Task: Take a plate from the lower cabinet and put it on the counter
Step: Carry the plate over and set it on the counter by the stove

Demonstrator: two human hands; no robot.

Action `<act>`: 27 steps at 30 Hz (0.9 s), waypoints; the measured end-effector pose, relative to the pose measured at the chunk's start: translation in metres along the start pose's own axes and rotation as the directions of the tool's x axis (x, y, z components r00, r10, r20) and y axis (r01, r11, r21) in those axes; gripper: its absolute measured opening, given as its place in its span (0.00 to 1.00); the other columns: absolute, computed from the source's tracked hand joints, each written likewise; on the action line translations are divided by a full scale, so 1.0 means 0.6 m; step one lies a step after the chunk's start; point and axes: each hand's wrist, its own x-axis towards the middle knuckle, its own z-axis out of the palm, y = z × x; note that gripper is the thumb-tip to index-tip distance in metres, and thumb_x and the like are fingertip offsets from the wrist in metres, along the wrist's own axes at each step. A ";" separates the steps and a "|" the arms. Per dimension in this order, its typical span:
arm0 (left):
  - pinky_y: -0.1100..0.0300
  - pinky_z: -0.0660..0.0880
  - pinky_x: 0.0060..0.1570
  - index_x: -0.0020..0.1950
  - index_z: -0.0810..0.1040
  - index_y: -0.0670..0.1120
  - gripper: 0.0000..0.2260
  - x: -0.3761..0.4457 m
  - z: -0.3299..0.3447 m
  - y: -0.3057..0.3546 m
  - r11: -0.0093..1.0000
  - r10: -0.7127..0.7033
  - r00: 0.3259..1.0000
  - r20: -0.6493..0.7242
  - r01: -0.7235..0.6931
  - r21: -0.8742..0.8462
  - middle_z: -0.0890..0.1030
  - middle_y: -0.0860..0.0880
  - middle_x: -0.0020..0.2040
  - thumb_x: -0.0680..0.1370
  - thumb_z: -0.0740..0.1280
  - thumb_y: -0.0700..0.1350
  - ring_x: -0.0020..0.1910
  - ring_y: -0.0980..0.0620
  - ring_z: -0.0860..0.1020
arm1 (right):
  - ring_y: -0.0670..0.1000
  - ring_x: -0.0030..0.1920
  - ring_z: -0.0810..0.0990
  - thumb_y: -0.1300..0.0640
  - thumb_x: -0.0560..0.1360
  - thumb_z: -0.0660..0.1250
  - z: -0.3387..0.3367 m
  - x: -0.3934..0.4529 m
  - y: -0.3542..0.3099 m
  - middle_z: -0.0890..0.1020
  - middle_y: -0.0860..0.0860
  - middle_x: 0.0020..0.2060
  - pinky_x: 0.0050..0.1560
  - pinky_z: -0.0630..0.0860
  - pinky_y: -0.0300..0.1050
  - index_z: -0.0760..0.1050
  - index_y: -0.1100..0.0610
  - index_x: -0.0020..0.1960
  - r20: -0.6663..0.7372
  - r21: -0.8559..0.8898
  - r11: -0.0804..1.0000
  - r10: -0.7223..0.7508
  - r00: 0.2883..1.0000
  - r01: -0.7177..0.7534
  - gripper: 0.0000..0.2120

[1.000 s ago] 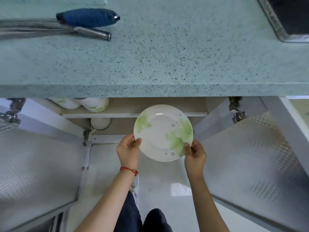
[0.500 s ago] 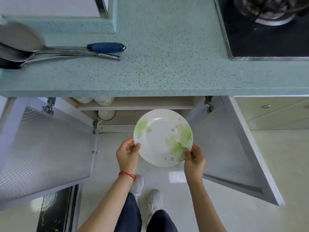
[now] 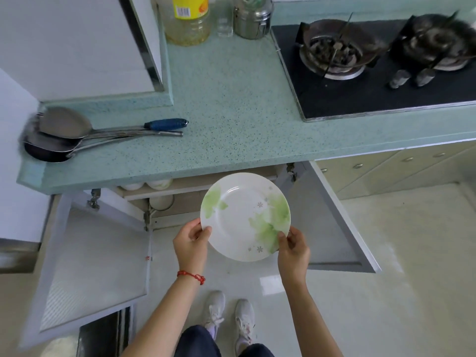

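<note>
A white plate (image 3: 242, 215) with green leaf prints is held level in front of the open lower cabinet (image 3: 180, 194), just below the counter's front edge. My left hand (image 3: 192, 244) grips its left rim and my right hand (image 3: 293, 249) grips its lower right rim. The speckled pale green counter (image 3: 231, 112) stretches above the plate. Several white bowls show on the cabinet shelf under the counter.
Two metal ladles (image 3: 85, 135), one with a blue handle, lie on the counter's left. An oil bottle (image 3: 188, 19) and a steel canister (image 3: 253, 18) stand at the back. A black gas hob (image 3: 373, 63) fills the right. Both cabinet doors (image 3: 95, 261) hang open.
The view has pulled back and risen, so more of the counter and the hob show. The plate stays in both hands, now further out of the cabinet.
</note>
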 end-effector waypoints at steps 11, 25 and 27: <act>0.65 0.74 0.41 0.47 0.79 0.46 0.12 -0.049 0.057 0.086 0.998 0.062 0.961 0.269 -0.066 0.004 0.82 0.48 0.42 0.70 0.67 0.31 0.43 0.56 0.80 | 0.47 0.41 0.79 0.60 0.75 0.65 -0.088 -0.054 -0.045 0.82 0.49 0.40 0.39 0.73 0.39 0.75 0.53 0.50 -0.264 0.110 0.994 0.006 0.964 0.024 0.05; 0.68 0.75 0.38 0.49 0.78 0.42 0.11 -0.218 0.228 0.095 0.984 0.031 0.676 0.736 -0.148 0.095 0.80 0.47 0.43 0.70 0.67 0.31 0.41 0.59 0.79 | 0.50 0.39 0.80 0.64 0.75 0.64 -0.285 -0.155 0.011 0.82 0.51 0.38 0.38 0.75 0.39 0.75 0.60 0.54 -0.725 0.240 0.969 0.138 0.675 0.060 0.09; 0.63 0.75 0.41 0.49 0.77 0.42 0.11 -0.256 0.250 0.090 0.980 0.004 0.626 0.780 -0.157 0.121 0.80 0.47 0.43 0.70 0.68 0.31 0.41 0.58 0.79 | 0.50 0.40 0.80 0.64 0.75 0.64 -0.316 -0.177 0.023 0.82 0.51 0.39 0.39 0.75 0.41 0.75 0.61 0.55 -0.764 0.271 0.960 0.172 0.622 0.067 0.09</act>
